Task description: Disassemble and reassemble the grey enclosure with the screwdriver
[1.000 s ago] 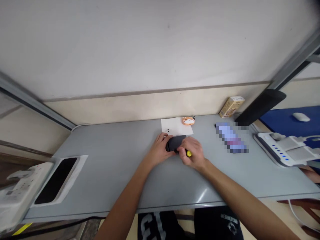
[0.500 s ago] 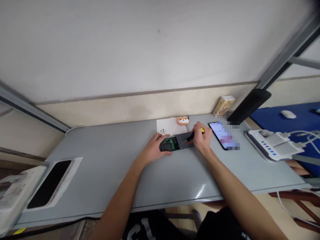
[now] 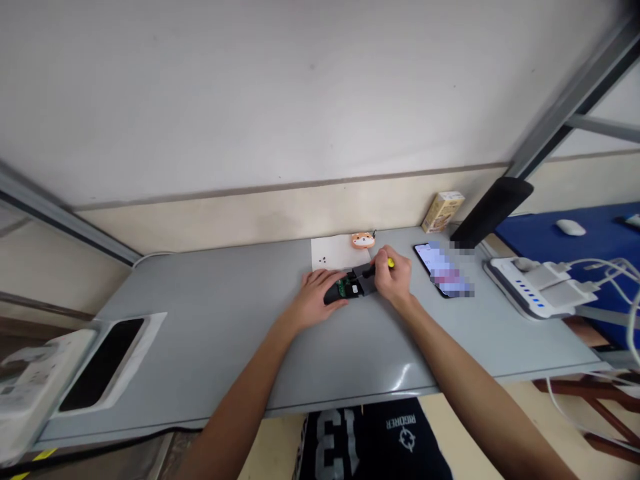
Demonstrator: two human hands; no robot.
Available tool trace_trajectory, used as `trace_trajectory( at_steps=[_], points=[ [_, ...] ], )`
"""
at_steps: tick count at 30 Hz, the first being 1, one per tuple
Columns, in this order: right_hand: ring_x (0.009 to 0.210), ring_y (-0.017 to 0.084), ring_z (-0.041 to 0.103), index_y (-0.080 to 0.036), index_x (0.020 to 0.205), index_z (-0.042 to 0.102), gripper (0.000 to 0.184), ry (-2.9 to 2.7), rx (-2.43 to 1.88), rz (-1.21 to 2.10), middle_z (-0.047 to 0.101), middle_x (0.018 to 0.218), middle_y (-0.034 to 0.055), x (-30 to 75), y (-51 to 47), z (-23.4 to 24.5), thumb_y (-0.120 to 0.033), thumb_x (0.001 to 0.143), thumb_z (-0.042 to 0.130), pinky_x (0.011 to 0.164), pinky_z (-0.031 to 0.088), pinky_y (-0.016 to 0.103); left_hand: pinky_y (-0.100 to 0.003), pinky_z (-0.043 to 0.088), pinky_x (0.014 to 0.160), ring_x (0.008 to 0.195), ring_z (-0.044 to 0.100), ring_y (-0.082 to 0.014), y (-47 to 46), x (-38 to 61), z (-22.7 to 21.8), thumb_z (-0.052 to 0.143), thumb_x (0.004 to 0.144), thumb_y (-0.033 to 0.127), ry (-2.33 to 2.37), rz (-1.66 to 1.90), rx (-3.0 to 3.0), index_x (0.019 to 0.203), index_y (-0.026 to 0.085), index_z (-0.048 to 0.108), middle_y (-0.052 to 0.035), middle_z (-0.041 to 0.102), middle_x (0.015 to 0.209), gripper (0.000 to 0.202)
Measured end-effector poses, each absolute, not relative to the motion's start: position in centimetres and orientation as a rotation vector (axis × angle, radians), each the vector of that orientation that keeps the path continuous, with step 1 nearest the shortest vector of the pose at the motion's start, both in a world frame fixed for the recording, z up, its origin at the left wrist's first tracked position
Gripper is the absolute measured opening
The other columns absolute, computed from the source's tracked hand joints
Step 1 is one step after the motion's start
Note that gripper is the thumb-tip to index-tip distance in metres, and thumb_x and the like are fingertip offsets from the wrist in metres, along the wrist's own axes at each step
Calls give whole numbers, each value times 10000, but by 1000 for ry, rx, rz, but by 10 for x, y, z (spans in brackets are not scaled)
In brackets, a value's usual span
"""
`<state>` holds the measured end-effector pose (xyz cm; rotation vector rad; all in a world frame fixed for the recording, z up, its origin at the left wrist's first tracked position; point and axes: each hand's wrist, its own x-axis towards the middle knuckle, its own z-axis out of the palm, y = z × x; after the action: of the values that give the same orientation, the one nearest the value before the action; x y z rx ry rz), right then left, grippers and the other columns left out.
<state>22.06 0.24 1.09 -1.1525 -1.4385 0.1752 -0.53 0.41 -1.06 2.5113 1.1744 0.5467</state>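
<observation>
A dark, flat electronic device (image 3: 367, 285) lies on the grey desk below the white paper. Its casing is partly off on the left, and a green circuit board (image 3: 345, 289) shows there. My left hand (image 3: 317, 297) grips the device's left end, thumb on the near side and fingers over the far side. In my closed right hand (image 3: 394, 275) is a screwdriver with a black and yellow handle (image 3: 391, 263). Its shaft points left over the grey casing; I cannot make out exactly where the tip touches. Several tiny dark screws (image 3: 323, 260) lie on the paper (image 3: 333, 250).
An orange animal-faced case (image 3: 363, 240) sits on the paper's right edge. To the right are a lit phone (image 3: 440, 270), a small carton (image 3: 443, 211), a black upright object (image 3: 493, 212) and a white power strip (image 3: 530, 287). Another phone (image 3: 103, 365) lies at the left.
My left hand has shifted slightly right along the device and covers more of its left end. My right hand with the screwdriver has moved a little left. The device is now tilted more.
</observation>
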Motion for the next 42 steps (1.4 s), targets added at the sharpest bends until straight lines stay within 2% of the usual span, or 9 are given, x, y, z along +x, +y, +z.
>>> trace_trajectory(
  at_steps=[4, 10, 15, 20, 24, 29, 35, 40, 42],
  points=[
    [512, 129, 457, -215, 667, 548, 376, -1457, -1172, 210, 501, 551, -24, 222, 2, 11, -324, 1010, 442, 561, 349, 288, -465, 346, 1150, 1326, 516, -261, 7, -5, -10, 710, 925, 394, 1121, 561, 2471, 1420, 320, 541, -36, 615, 1419, 528],
    [523, 130, 420, -218, 677, 527, 387, -1506, -1165, 270, 482, 570, -21, 221, 2, 15, -366, 1022, 431, 572, 344, 290, -482, 345, 1148, 1307, 536, -279, 9, -8, -8, 764, 871, 367, 1149, 572, 2427, 1366, 319, 588, -35, 643, 1375, 528],
    [639, 144, 480, -238, 957, 543, 214, -1466, -1155, 402, 549, 743, -22, 217, 5, 16, -449, 976, 567, 628, 386, 285, -462, 367, 1123, 1298, 542, -264, 7, -6, -8, 742, 891, 353, 1126, 571, 2471, 1264, 310, 653, -26, 637, 1385, 386],
    [790, 167, 540, -248, 1036, 568, 243, -1385, -974, 555, 583, 915, 24, 211, 11, 17, -483, 1006, 513, 762, 458, 317, -467, 370, 1105, 1290, 546, -263, 7, -6, -7, 731, 900, 369, 1118, 566, 2516, 1183, 301, 695, -29, 635, 1388, 294],
    [833, 193, 566, -267, 1075, 607, 337, -1251, -780, 922, 571, 926, 45, 207, 16, 21, -563, 1003, 461, 762, 496, 344, -476, 380, 1096, 1274, 555, -271, 7, -4, -5, 738, 881, 357, 1119, 588, 2508, 1149, 290, 706, -36, 646, 1365, 278],
    [694, 191, 504, -292, 1042, 515, 356, -1045, -628, 1176, 488, 798, 21, 193, 21, 29, -636, 966, 459, 672, 495, 351, -489, 376, 1107, 1271, 552, -280, 6, -2, -5, 733, 869, 367, 1119, 612, 2496, 1085, 271, 709, -42, 647, 1361, 237],
    [533, 148, 355, -290, 878, 392, 350, -998, -658, 1240, 330, 658, -50, 183, 37, 35, -602, 957, 530, 508, 377, 278, -491, 379, 1104, 1261, 548, -282, 6, -2, -8, 748, 844, 328, 1138, 617, 2490, 1066, 275, 707, -34, 649, 1363, 232],
    [656, 162, 514, -271, 896, 498, 340, -1018, -588, 1266, 530, 796, 12, 189, 40, 33, -599, 939, 574, 601, 469, 317, -483, 379, 1092, 1265, 542, -277, 7, -2, -8, 743, 857, 352, 1134, 608, 2512, 1073, 276, 696, -27, 646, 1370, 234],
    [672, 173, 525, -260, 900, 535, 383, -1059, -623, 1288, 534, 799, 29, 192, 40, 33, -641, 941, 539, 620, 487, 338, -477, 381, 1085, 1264, 538, -274, 7, -2, -8, 741, 856, 350, 1125, 603, 2518, 1093, 283, 692, -22, 643, 1370, 251]
  ],
)
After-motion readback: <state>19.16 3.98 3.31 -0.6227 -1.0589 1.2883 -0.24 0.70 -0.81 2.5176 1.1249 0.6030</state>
